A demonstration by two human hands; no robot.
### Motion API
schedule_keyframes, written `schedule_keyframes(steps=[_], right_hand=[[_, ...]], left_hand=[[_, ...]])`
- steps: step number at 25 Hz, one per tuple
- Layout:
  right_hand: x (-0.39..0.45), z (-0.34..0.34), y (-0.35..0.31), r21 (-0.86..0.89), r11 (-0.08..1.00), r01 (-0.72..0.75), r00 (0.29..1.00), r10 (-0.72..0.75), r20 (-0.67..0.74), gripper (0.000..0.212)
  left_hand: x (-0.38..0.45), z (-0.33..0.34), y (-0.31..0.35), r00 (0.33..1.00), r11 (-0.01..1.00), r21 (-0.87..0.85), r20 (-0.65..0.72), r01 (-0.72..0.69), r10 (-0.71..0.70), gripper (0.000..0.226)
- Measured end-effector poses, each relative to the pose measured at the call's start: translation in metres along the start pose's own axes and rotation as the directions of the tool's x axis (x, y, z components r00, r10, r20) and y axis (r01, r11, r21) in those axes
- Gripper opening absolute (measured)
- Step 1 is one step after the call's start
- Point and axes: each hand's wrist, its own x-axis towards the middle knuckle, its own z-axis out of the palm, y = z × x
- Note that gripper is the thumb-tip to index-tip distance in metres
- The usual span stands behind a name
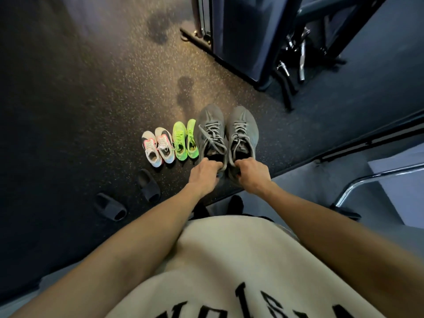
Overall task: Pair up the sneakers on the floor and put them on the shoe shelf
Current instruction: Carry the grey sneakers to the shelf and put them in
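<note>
Two grey lace-up sneakers are held side by side above the floor, toes pointing away from me. My left hand grips the heel of the left grey sneaker. My right hand grips the heel of the right grey sneaker. On the dark speckled floor to their left stands a pair of neon green sneakers, and further left a pair of white sneakers with pink and black marks. No shoe shelf is visible.
Two black slides lie apart on the floor at lower left. A dark gym machine frame with metal bars stands at upper right. A chrome rail and a raised grey step are at the right.
</note>
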Motion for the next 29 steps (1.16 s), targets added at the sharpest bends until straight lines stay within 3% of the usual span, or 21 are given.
schedule_keyframes(steps=[5,9,12,16,21,26,29], right_hand=[[-0.022,-0.005,0.016,0.045,0.997,-0.066,0.996,0.069,-0.053,0.014],[-0.053,-0.001,0.027,0.096,0.975,-0.199,0.977,0.204,-0.055,0.011],[-0.092,0.008,0.031,0.163,0.920,-0.357,0.925,0.372,-0.077,0.013],[-0.153,0.030,0.031,0.340,0.769,-0.541,0.796,0.599,-0.088,0.012],[-0.243,0.062,0.036,0.510,0.522,-0.684,0.570,0.818,-0.072,0.011],[-0.331,0.096,0.057,0.648,0.288,-0.705,0.358,0.933,-0.026,0.010],[-0.395,0.121,0.085,0.690,0.180,-0.701,0.264,0.964,0.016,0.013]], left_hand=[[-0.001,-0.003,0.020,0.998,0.996,0.061,-0.020,-0.058,0.059,0.016],[0.001,-0.001,0.042,0.977,0.964,0.156,0.048,-0.215,0.210,0.022],[-0.001,0.007,0.063,0.922,0.901,0.206,0.153,-0.383,0.357,0.024],[-0.015,0.025,0.100,0.794,0.757,0.250,0.272,-0.604,0.544,0.012],[-0.055,0.063,0.164,0.568,0.486,0.295,0.437,-0.823,0.697,0.019],[-0.103,0.114,0.244,0.344,0.201,0.301,0.561,-0.932,0.753,0.022],[-0.145,0.160,0.295,0.244,0.082,0.282,0.606,-0.956,0.757,0.018]])
